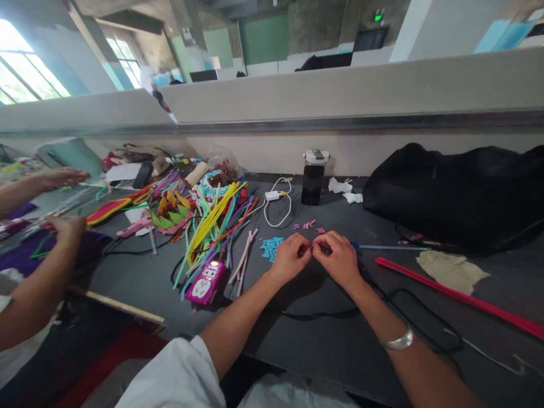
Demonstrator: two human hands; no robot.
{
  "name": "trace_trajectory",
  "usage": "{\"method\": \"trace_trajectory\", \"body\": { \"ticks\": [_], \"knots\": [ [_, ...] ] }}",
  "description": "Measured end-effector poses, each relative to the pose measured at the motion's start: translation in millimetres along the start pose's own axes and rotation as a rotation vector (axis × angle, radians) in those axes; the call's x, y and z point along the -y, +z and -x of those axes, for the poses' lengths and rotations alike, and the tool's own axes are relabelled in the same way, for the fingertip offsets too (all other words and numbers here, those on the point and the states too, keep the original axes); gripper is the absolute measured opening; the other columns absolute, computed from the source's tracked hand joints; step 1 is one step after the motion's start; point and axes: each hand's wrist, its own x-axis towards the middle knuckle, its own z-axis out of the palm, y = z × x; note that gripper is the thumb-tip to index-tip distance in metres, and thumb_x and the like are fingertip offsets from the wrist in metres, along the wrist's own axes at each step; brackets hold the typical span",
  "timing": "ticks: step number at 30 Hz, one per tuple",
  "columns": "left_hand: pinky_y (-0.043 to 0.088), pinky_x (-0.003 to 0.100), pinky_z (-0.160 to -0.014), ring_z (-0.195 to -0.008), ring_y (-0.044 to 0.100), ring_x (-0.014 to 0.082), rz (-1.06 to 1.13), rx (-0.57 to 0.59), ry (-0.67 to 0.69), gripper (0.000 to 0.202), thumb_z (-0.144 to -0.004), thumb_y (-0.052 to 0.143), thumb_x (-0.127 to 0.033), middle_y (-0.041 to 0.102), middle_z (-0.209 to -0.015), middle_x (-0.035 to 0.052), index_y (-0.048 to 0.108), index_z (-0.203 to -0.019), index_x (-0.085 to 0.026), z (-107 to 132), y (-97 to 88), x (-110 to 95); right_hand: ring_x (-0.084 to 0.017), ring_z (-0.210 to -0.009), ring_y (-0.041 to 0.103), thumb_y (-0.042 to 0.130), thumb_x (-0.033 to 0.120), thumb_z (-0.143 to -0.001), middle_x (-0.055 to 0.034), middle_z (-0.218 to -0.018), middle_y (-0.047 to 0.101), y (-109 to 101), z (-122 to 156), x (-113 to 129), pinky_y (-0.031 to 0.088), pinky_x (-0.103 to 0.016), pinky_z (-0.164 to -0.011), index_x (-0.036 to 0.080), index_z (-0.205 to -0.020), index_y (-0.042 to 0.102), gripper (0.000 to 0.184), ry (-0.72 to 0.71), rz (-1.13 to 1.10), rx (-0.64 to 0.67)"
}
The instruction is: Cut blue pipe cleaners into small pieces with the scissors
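1. At lower centre of the frame, the left hand (290,258) and right hand (339,259) meet fingertip to fingertip, both pinching one small pink piece (311,247) between them; its long axis cannot be made out.
2. Both hands are equally near it.
3. About five loose pink bits (309,225) lie just above the hands; one blue heap (271,247) sits left of the left hand.

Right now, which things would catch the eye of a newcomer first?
The heap of bright pipe cleaners left of centre on the dark table stands out most. Just right of it, the left hand and right hand meet, pinching something small. A large black bag fills the far right.
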Motion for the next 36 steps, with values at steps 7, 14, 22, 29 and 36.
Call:
{"method": "trace_trajectory", "body": {
  "ticks": [7,14,22,29,36],
  "knots": [
    [0.036,0.023,-0.062,-0.066,0.049,0.0112,-0.058,-0.023,-0.04,0.005,-0.078,0.051,-0.015,0.053,-0.07,-0.001,0.052,-0.073,-0.018,1,0.3,-1,-0.014,-0.067,0.052,0.056,0.017,-0.077,0.001,-0.07,0.057,2,-1,-9,0.038,-0.027,-0.069,0.02,-0.074,0.059,0.005,0.03,0.035,-0.06],
    [0.039,0.024,-0.066,-0.071,0.054,0.0126,-0.212,-0.127,-0.192,0.004,-0.079,0.053,-0.017,0.058,-0.076,0.0003,0.056,-0.08,-0.018,-1,-2.1,3,-0.015,-0.07,0.052,0.052,0.025,-0.085,-0.0007,-0.075,0.057,4,-1,-12,0.041,-0.027,-0.07,0.02,-0.079,0.057,0.01,0.1,-0.062,-0.11],
    [0.039,0.028,-0.073,-0.081,0.056,0.017,-0.41,-0.068,-0.267,0.007,-0.083,0.051,-0.021,0.061,-0.081,0.0034,0.058,-0.08,-0.019,-5,-4.5,10,-0.017,-0.079,0.054,0.044,0.031,-0.091,-0.0043,-0.084,0.058,0,-5,-20,0.041,-0.028,-0.075,0.019,-0.086,0.056,0.018,0.163,-0.043,-0.101],
    [0.039,0.031,-0.076,-0.085,0.053,0.0195,-0.522,0.028,-0.239,0.006,-0.08,0.056,-0.024,0.062,-0.084,0.0046,0.06,-0.078,-0.019,-4,-4.3,12,-0.018,-0.081,0.058,0.04,0.031,-0.089,-0.007,-0.089,0.064,-5,-52,-33,0.038,-0.028,-0.072,0.02,-0.082,0.063,0.026,0.345,0.265,0.272],
    [0.039,0.032,-0.079,-0.089,0.052,0.0206,-0.542,0.065,-0.251,0.006,-0.08,0.057,-0.022,0.062,-0.087,0.0055,0.062,-0.08,-0.019,-4,-6.2,12,-0.018,-0.081,0.064,0.054,0.036,-0.08,-0.0044,-0.088,0.072,23,-79,-46,0.04,-0.025,-0.069,0.025,-0.081,0.073,0.022,0.389,0.284,0.468]
  ]
}}
